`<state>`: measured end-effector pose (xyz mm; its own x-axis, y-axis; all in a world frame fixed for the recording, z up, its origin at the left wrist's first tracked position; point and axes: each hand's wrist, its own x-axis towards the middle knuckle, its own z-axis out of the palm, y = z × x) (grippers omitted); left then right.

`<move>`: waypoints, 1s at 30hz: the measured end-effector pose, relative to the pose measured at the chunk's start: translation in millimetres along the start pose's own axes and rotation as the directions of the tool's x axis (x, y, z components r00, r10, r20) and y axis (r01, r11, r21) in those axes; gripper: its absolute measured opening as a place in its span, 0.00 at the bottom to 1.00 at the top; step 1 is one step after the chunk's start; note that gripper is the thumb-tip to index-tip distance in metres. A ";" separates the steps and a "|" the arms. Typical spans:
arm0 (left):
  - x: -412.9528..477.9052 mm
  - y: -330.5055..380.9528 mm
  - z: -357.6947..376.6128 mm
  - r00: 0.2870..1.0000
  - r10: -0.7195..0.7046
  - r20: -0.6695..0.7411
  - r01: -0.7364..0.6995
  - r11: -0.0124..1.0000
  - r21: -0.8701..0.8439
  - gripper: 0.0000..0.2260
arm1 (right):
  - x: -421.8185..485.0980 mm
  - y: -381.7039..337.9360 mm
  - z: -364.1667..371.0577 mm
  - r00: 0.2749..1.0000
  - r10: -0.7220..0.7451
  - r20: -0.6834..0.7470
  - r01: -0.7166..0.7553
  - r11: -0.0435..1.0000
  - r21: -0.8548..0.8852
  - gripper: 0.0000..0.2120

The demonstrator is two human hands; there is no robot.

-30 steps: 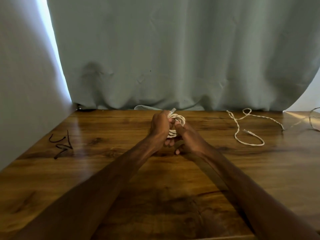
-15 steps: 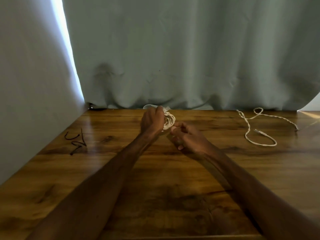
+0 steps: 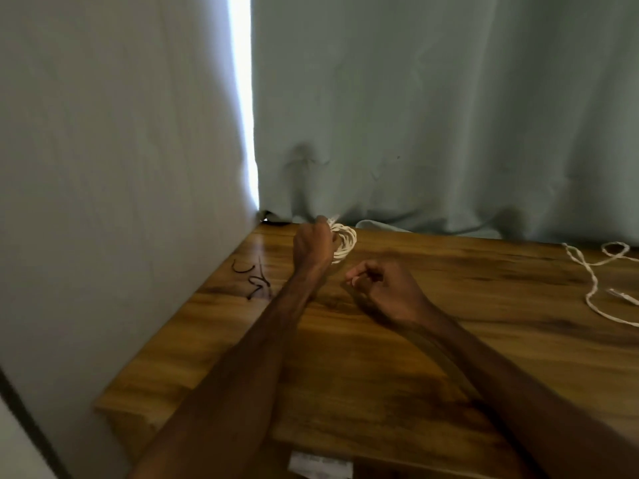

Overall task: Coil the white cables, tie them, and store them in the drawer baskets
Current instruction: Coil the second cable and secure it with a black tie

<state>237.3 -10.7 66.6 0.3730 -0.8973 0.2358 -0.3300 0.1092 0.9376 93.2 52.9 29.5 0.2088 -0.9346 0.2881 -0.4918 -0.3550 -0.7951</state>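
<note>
My left hand [image 3: 313,245] grips a coiled white cable [image 3: 345,242] near the back of the wooden table [image 3: 397,357], with the cable's plug end sticking up above the fist. My right hand [image 3: 378,288] hovers a little to the right and nearer to me, apart from the coil, its fingers curled with thumb and forefinger close together; nothing shows between them. A second white cable [image 3: 594,288] lies loose and uncoiled at the table's right side. No drawer or basket is in view.
Several thin dark ties [image 3: 256,278] lie on the table's left side beside the grey curtain [image 3: 121,167]. More curtain [image 3: 432,115] hangs behind the table. A white label [image 3: 320,464] shows under the table's front edge.
My right hand has let go of the coil and drawn back toward me. The left hand keeps the coil. My view has swung left, toward the dark ties.
</note>
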 end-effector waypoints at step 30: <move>34.2 -45.5 -119.1 0.954 -0.152 -0.258 0.080 0.959 -0.270 0.19 | 67.9 -49.0 112.9 0.907 -0.261 0.330 0.346 0.909 -0.233 0.06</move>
<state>368.4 4.6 62.5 0.6299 -0.7625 0.1480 -0.0525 0.1483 0.9875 226.9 9.6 27.7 0.5970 -0.7470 0.2926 -0.5715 -0.6519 -0.4984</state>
